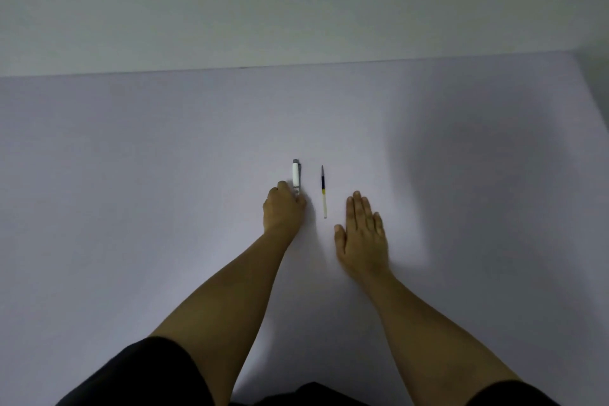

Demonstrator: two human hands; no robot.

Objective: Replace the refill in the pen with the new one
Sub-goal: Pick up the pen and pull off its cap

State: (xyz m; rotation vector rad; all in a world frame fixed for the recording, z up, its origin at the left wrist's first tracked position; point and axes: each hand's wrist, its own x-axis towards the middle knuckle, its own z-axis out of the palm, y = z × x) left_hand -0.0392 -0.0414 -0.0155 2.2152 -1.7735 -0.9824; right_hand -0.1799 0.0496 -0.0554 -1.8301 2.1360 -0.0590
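Dark short sleeves (pixel 155 369) sit closest to the camera at the bottom edge, both bare forearms reaching forward over a plain pale table (pixel 131 175). Left hand (pixel 284 208) is curled knuckles-up, fingers closed around the near end of a white pen (pixel 296 177); the pen lies on the table pointing away from the person, its grey cap end farthest out, its near end hidden under the fingers. Whether the pen is lifted or just held down against the table, cannot tell. Just to the right of the pen, roughly parallel and not touching it, lies the loose refill (pixel 324 192): thin, dark tip pointing away, dark ink section, a yellowish band, then a pale clear tail toward the person. Right hand (pixel 362 234) lies flat, palm down on the table, fingers straight and pressed close together, thumb out a little toward the left. It holds nothing. The refill sits between the two hands, its near end just beside the right hand's thumb side but apart from it. Right-hand fingertips reach about level with the refill's middle. Behind the table a pale wall (pixel 296 3) meets the far edge. Soft shadow falls on the table at right.
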